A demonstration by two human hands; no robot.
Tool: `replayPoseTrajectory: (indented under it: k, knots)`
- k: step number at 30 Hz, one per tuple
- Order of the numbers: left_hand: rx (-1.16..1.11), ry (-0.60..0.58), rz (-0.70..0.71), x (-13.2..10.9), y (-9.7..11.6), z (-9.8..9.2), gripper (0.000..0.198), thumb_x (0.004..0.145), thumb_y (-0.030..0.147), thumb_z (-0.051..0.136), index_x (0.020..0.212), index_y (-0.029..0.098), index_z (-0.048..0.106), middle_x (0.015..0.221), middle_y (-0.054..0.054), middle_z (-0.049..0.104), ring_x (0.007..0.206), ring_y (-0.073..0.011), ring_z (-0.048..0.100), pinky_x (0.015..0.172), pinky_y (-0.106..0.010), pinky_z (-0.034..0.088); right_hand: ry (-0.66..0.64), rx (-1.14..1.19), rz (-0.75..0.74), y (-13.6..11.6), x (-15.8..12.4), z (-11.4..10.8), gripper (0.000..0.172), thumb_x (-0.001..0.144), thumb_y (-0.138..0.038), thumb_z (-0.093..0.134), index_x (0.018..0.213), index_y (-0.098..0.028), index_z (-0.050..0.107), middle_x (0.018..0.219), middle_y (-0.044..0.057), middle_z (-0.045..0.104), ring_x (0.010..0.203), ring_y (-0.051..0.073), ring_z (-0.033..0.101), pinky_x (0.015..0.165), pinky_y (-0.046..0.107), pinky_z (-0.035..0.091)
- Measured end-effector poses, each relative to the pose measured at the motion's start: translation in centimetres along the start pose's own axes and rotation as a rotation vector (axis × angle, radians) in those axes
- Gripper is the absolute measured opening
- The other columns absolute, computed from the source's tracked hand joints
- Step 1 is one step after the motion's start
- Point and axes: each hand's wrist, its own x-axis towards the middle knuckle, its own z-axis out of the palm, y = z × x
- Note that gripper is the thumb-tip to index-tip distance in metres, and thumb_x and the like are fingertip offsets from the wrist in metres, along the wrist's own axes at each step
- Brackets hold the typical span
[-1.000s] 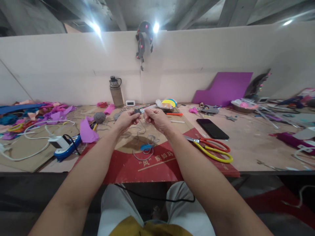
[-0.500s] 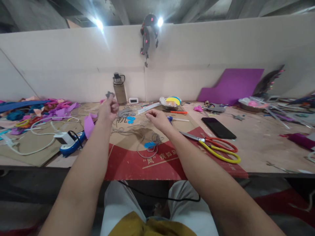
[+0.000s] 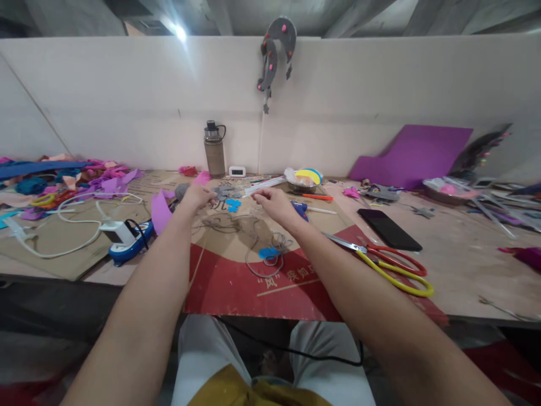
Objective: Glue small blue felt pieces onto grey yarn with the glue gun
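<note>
Head view, left hand: the person's left hand has its fingers drawn close together; whether they hold anything cannot be told.
Right hand: the right hand is narrowed, thumb near forefinger; its contents cannot be told.
String: a tangle of thin gray string lies below the right hand, around a flat blue piece.
Cutouts: flat gray pieces and a blue cloud-shaped cutout lie between the hands.
Writing: gold “风” 疾如 on the red-and-brown cardboard; the next character is partly covered.
Small display: white-framed clock-like device, digits unreadable.
</note>
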Motion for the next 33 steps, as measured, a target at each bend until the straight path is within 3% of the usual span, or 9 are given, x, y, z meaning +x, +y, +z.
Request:
replayPoseTrajectory:
  k: [5, 8, 12, 16, 20, 24, 29, 33]
  knots:
    - [0.205, -0.101, -0.087, -0.8, 0.2, 0.6, 0.023, 0.060, 0.013, 0.076, 0.045, 0.015, 0.059, 0.033, 0.000, 0.047, 0.027, -0.0059, 0.029, 0.032, -0.018, 0.013, 0.099, 0.195, 0.131, 0.6, -0.9, -1.6, 0.014, 0.076, -0.027, 0.055, 0.077, -0.017, 0.063, 0.072, 0.000, 0.063, 0.063, 0.011, 0.054, 0.058, 0.023, 0.040]
    - [0.300, -0.157, -0.147, -1.4, 0.2, 1.2, 0.022, 0.057, 0.011, 0.077, 0.045, 0.015, 0.059, 0.037, -0.001, 0.051, 0.027, -0.0061, 0.031, 0.032, -0.018, 0.013, 0.072, 0.224, 0.147, -0.2, -1.2, -2.4, 0.013, 0.077, -0.027, 0.055, 0.078, -0.017, 0.063, 0.073, 0.000, 0.063, 0.060, 0.009, 0.054, 0.056, 0.023, 0.041]
    - [0.306, -0.140, -0.187, -1.8, 0.3, 1.8, 0.022, 0.056, 0.009, 0.078, 0.047, 0.015, 0.059, 0.040, -0.003, 0.053, 0.027, -0.0064, 0.031, 0.033, -0.019, 0.013, -0.018, 0.168, 0.081, -1.0, -1.8, -2.6, 0.012, 0.077, -0.026, 0.056, 0.074, -0.017, 0.062, 0.068, -0.001, 0.061, 0.058, 0.010, 0.054, 0.057, 0.024, 0.041]
    - [0.249, -0.175, -0.031, -2.0, 0.9, 2.2, 0.020, 0.065, 0.018, 0.075, 0.051, 0.014, 0.062, 0.045, -0.002, 0.052, 0.031, -0.0046, 0.031, 0.035, -0.019, 0.015, -0.022, 0.094, 0.005, -0.8, -2.1, -2.2, 0.010, 0.078, -0.024, 0.055, 0.076, -0.018, 0.062, 0.066, -0.002, 0.059, 0.059, 0.011, 0.053, 0.059, 0.025, 0.041]
    - [0.149, -0.344, 0.137, -2.7, 2.1, 3.0, 0.019, 0.070, 0.029, 0.073, 0.060, 0.015, 0.065, 0.049, -0.001, 0.049, 0.038, -0.0044, 0.031, 0.038, -0.018, 0.017, 0.055, 0.075, -0.009, 0.3, -1.8, -1.4, 0.015, 0.081, -0.032, 0.054, 0.080, -0.019, 0.061, 0.069, -0.002, 0.059, 0.064, 0.011, 0.053, 0.060, 0.024, 0.041]
    - [0.118, -0.442, 0.223, -3.6, 3.0, 4.5, 0.021, 0.071, 0.034, 0.072, 0.066, 0.015, 0.066, 0.052, -0.001, 0.048, 0.042, -0.0048, 0.030, 0.040, -0.020, 0.017, 0.020, 0.090, 0.034, 1.0, -1.7, -0.8, 0.026, 0.085, -0.041, 0.048, 0.076, -0.019, 0.057, 0.066, -0.002, 0.057, 0.059, 0.011, 0.052, 0.056, 0.023, 0.039]
    - [0.173, -0.563, 0.243, -4.3, 3.3, 5.8, 0.024, 0.074, 0.039, 0.070, 0.070, 0.016, 0.068, 0.053, 0.000, 0.048, 0.043, -0.0054, 0.030, 0.041, -0.022, 0.016, 0.010, 0.130, 0.085, 0.8, -1.8, -0.9, 0.022, 0.082, -0.035, 0.052, 0.069, -0.018, 0.056, 0.059, -0.002, 0.056, 0.053, 0.010, 0.050, 0.053, 0.022, 0.038]
    - [0.219, -0.475, 0.189, -4.1, 3.5, 4.7, 0.025, 0.074, 0.039, 0.069, 0.075, 0.014, 0.068, 0.056, 0.001, 0.046, 0.044, -0.0047, 0.028, 0.043, -0.022, 0.016, 0.145, 0.150, 0.126, 1.0, -1.3, -1.7, 0.021, 0.080, -0.034, 0.051, 0.066, -0.018, 0.054, 0.058, -0.003, 0.055, 0.050, 0.009, 0.047, 0.051, 0.021, 0.037]
